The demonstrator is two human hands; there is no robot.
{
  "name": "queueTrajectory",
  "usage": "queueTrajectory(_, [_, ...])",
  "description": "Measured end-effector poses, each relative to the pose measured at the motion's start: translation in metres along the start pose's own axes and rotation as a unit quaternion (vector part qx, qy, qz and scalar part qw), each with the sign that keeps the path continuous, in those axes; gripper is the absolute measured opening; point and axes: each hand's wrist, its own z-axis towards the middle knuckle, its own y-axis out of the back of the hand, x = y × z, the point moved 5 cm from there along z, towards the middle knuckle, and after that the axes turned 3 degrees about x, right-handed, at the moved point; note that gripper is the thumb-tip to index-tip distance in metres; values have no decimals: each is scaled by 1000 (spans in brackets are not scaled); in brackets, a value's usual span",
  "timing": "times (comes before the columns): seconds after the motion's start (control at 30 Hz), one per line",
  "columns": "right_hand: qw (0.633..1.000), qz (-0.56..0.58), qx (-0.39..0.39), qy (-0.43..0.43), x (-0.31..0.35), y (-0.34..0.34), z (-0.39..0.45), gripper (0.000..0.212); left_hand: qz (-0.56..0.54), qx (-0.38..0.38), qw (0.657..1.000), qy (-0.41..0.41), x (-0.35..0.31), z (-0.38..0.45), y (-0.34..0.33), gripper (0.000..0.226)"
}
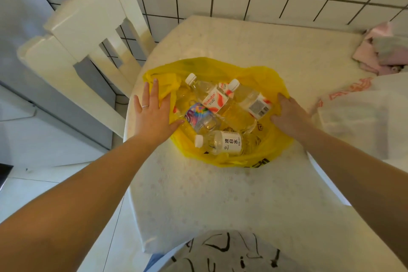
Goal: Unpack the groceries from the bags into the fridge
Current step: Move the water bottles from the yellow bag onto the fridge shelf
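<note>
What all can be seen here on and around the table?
Bag: one, yellow plastic, open on the table, near its left edge.
Bottles: at least four, clear with white caps, lying inside the yellow bag.
Second bag: one, white with red print, on the table at the right.
Cloths: a small pile, pink and grey, far right corner of the table.
Table: one, cream.
Chair: one, cream, left of the table by the tiled wall.
Left hand: fingers straight, pressing the yellow bag's left rim outward.
Right hand: fingers curled round the yellow bag's right rim.
</note>
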Motion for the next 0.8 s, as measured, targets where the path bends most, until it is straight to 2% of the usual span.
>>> queueTrajectory(0.1, [1000, 14, 6, -16, -7, 2, 4, 66, 15, 11, 999, 33, 16, 10, -1, 92])
queueTrajectory(0.23, [998, 32, 38, -35, -14, -5, 7, 56, 34, 123, 987, 94, 38, 5, -25, 96])
queueTrajectory(0.4, [996, 22, 74, -49, -21, -8, 8, 79, 10, 219, 967, 127, 50, -6, -33, 94])
queueTrajectory(0.47, [999, -2, 30, -11, -20, -1, 6, 70, 37, 191, 975, 110, 52, -8, -20, 90])
queueTrajectory(0.57, [992, 11, -102, 70, -11, 17, -7, 41, 54, 51, 996, 58, 48, -11, 5, 76])
queueTrajectory(0.63, [972, -22, -171, 159, 5, 25, -14, 32, 36, -20, 999, 7, 40, -12, 16, 62])
queueTrajectory(0.7, [951, -77, -178, 240, 22, 26, -12, 35, 56, -51, 994, -79, 26, -9, 19, 53])
queueTrajectory(0.8, [923, -163, -148, 315, 42, 20, -1, 50, 125, -50, 963, -232, 5, 2, 15, 48])
